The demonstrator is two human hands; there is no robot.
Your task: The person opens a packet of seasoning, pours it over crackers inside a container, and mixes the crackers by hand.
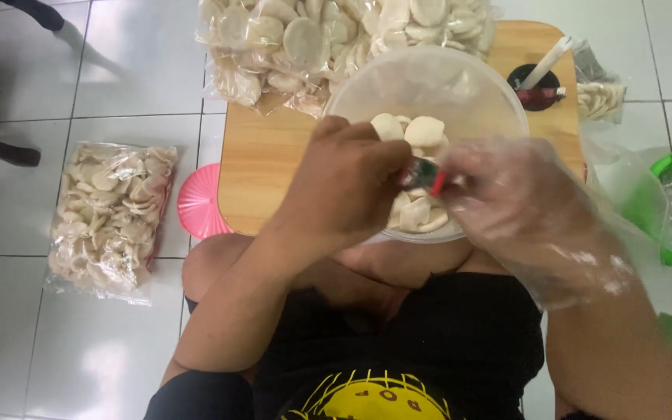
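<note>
A small red packet is being pinched between the bare left hand and the gloved right hand above the clear bowl of crackers.

Clear bag of pale round crackers on floor, left. Larger clear cracker bags far centre. Small red-and-dark sachet pinched between both hands, centre.

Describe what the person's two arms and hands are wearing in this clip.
The left hand is bare, with the arm uncovered up to a short black sleeve. The right hand wears a loose, clear, crinkled plastic glove reaching past the wrist; the forearm beyond it is bare.
</note>
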